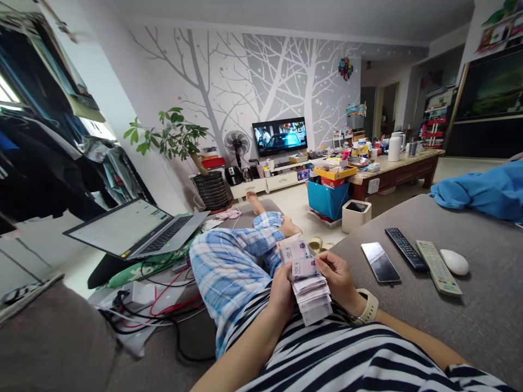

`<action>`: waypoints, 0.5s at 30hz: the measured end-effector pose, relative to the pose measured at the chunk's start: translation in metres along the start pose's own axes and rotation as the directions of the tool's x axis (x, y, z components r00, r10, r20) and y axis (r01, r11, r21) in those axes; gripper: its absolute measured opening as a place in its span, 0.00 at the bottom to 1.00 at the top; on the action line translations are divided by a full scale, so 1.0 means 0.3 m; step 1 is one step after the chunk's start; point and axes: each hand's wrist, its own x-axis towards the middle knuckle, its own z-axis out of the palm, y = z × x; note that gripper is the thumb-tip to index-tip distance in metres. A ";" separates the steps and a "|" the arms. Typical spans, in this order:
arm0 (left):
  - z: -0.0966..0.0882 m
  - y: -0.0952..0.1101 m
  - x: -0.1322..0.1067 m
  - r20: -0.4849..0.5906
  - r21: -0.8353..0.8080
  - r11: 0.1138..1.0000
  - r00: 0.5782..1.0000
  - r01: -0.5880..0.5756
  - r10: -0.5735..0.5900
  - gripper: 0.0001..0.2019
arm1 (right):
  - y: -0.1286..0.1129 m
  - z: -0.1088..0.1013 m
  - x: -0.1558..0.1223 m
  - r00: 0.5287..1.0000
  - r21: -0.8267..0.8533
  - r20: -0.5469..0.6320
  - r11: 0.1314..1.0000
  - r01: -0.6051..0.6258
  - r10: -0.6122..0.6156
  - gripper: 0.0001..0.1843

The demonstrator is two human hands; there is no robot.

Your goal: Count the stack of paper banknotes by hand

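Left hand [281,291] — grip closed on banknote stack [312,296] | right hand [339,280] — fingers pinching top note | smartphone [381,262], two remotes right, on sofa [482,316]

Top banknote [295,251] in the stack in my hands: a "5" is readable, the rest is too small. Laptop screen [118,224] and TV [280,136] text unreadable at this size.
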 end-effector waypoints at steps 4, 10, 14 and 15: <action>-0.001 -0.013 0.005 0.007 -0.025 1.000 1.000 0.015 -0.014 0.12 | -0.006 -0.007 -0.006 1.000 0.012 -0.001 1.000 -0.003 0.003 0.16; -0.017 -0.019 0.002 0.009 -0.058 0.995 0.997 0.078 -0.078 0.17 | -0.063 -0.010 -0.001 0.995 0.023 0.091 0.999 -0.033 0.031 0.19; -0.032 -0.012 0.002 0.054 -0.035 0.992 0.992 0.120 -0.118 0.16 | -0.212 -0.065 0.036 0.981 0.063 0.050 0.981 0.182 -0.185 0.17; -0.034 -0.012 0.003 0.074 -0.022 0.992 0.989 0.127 -0.125 0.16 | -0.248 -0.089 0.046 0.975 0.052 -0.010 0.973 0.224 -0.224 0.15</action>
